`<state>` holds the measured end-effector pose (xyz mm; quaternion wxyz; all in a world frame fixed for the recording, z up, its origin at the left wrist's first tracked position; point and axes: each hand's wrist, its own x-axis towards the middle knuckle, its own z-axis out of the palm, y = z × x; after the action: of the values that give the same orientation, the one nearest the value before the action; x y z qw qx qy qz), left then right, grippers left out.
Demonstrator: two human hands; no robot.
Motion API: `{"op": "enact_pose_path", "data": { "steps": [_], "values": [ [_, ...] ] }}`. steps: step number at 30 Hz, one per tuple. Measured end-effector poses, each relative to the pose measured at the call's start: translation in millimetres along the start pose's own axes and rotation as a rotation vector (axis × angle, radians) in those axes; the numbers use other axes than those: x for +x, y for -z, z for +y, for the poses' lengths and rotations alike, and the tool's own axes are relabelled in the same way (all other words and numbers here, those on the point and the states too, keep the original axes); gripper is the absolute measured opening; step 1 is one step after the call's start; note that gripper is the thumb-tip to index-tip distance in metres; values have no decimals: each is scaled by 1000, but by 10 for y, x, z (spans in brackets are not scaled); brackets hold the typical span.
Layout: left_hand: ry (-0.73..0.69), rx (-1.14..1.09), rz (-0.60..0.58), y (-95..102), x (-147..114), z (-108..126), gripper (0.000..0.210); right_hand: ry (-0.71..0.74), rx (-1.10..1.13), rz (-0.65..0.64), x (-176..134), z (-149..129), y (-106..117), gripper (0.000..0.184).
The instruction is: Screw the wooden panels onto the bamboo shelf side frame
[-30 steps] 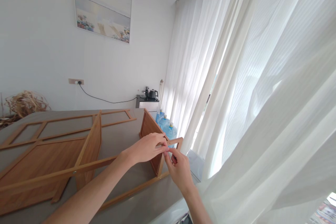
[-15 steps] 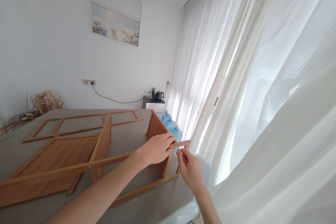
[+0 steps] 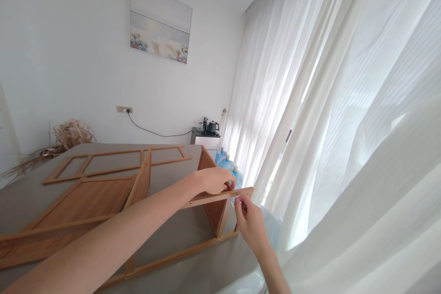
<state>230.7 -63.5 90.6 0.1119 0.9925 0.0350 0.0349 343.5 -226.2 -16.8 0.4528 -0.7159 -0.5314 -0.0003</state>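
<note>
My left hand [image 3: 218, 180] reaches across and curls its fingers over the far side of a wooden rail [image 3: 206, 200], close to its right end. That rail lies along the top edge of an upright wooden panel [image 3: 214, 216]. Thumb and fingers of my right hand [image 3: 248, 215] are pinched at the rail's near face, on a small shiny screw [image 3: 235, 195] at a hole there. A second upright panel [image 3: 144, 179] stands further left, partly hidden by my left forearm. Another rail [image 3: 182, 252] runs low along the near side of the frame.
On the grey-covered table [image 3: 172, 183] lie a flat slatted panel [image 3: 82, 200] and a ladder-like wooden frame [image 3: 113, 158]. Dried stalks [image 3: 72, 133] are at the far left. Blue water bottles [image 3: 227, 163], a kettle [image 3: 212, 127] and white curtains [image 3: 275, 101] stand beyond.
My left hand has shifted from on top of the rail to behind it, baring more of the rail. The small screw now shows at my right fingertips. The view has shifted slightly.
</note>
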Motion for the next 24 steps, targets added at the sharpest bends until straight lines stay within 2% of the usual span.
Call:
{"op": "enact_pose_path", "data": {
  "steps": [8,12,19,21,22,24],
  "values": [
    [-70,44,-105,12,173,-49,26,1,6,-12,57,46,5,37],
    [-59,82,-170,2,350,-63,19,-16,34,2,47,49,7,40],
    [57,95,-325,-236,796,-218,30,-150,164,101,-233,206,81,48],
    [92,66,-295,-344,862,-242,29,-174,169,144,-347,325,69,50],
    [105,47,-253,-397,867,-243,28,-193,160,209,-402,387,52,52],
    [125,3,-99,-482,795,-233,26,-219,127,291,-505,498,-1,55]
  ]
}}
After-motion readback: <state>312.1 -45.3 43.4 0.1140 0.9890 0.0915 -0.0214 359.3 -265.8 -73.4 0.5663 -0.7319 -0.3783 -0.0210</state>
